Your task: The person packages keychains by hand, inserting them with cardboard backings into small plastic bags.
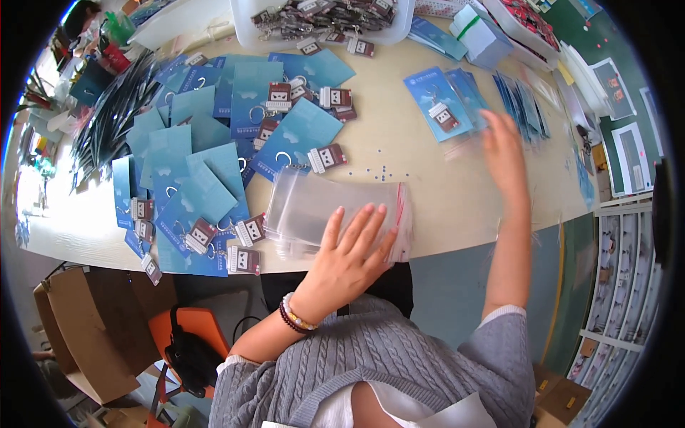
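My left hand (354, 246) lies flat with fingers spread on a stack of clear zip bags (307, 207), red-edged along the right side, at the table's front edge. Farther right, my right hand (505, 153) is slightly blurred, its fingers stretched out beside a blue card (424, 89) in clear plastic. A brown-and-white character keychain (444, 116) lies on that card. Nothing shows between the right fingers. Left of the bags spreads a heap of blue cards (168, 153) with similar keychains (327, 158), overlapping each other.
A clear bin (246, 32) of keychains stands at the back. Dark glossy strips (118, 114) lie far left. Upright blue packets (521, 107), a banded card stack (481, 39) and a white tray (510, 18) sit right. Tiny dots (382, 171) lie mid-table. An orange chair (203, 328) stands below left.
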Motion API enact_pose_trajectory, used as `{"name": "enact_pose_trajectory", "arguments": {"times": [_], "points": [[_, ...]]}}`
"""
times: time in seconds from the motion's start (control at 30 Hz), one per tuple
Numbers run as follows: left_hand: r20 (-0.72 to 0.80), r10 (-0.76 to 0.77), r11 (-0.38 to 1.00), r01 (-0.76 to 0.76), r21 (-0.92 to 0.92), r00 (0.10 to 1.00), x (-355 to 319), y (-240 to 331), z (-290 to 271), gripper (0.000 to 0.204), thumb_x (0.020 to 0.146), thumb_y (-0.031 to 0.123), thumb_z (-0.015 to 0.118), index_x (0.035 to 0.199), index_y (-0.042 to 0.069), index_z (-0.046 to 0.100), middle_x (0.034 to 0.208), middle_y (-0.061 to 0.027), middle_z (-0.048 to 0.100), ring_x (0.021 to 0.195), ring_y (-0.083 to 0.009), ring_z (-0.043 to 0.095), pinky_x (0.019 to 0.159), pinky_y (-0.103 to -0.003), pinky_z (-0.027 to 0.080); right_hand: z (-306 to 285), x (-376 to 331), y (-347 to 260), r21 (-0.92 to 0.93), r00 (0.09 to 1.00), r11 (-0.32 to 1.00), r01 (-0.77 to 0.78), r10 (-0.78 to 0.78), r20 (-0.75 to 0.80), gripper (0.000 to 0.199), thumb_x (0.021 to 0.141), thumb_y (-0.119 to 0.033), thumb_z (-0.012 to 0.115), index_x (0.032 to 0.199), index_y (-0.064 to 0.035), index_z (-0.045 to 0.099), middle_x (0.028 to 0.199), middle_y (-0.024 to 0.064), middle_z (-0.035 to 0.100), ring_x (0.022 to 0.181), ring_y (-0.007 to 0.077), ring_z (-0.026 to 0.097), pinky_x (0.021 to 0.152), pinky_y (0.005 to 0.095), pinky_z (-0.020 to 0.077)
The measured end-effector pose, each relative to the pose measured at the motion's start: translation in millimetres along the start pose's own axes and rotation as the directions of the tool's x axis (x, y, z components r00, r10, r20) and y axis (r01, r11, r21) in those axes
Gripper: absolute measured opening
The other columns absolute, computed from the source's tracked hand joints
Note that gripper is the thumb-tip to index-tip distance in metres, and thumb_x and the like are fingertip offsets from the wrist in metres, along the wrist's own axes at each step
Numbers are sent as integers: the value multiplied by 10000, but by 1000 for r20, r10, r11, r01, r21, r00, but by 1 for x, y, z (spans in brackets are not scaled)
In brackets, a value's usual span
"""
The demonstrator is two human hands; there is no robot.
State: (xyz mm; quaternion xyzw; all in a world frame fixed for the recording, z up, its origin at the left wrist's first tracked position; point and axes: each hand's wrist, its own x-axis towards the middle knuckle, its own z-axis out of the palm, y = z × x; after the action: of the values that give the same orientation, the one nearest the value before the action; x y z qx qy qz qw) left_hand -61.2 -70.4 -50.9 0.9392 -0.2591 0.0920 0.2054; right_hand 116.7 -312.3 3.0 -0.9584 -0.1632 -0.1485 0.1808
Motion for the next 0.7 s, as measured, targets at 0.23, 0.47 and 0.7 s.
{"name": "enact_pose_trajectory", "arguments": {"times": [0.23,0.47,0.7], "points": [[0,-24,999,24,-47,1000,-6,-11,4,551,772,327,630,1250,109,465,1374,-144,348,1279,-282,331,1045,-498,240,97,27,-122,230,602,635,737,-772,204,319,754,-117,590,1062,-44,551,1062,100,547,952,254,555,786,354,480],[-53,-26,999,25,-19,998,-10,-13,5,529,772,382,614,1203,101,491,1350,-140,375,1255,-263,362,1043,-470,257,97,59,-152,118,430,622,774,-652,624,332,729,-130,590,1044,-51,522,1007,102,550,860,254,570,693,376,483],[-20,7,997,-9,-71,1000,-11,-15,1,618,735,467,618,1209,93,485,1346,-154,375,1260,-272,354,1050,-470,237,104,104,-149,307,647,881,360,-473,598,714,705,-366,704,1302,-161,369,1222,133,410,899,267,536,796,372,449]]}}
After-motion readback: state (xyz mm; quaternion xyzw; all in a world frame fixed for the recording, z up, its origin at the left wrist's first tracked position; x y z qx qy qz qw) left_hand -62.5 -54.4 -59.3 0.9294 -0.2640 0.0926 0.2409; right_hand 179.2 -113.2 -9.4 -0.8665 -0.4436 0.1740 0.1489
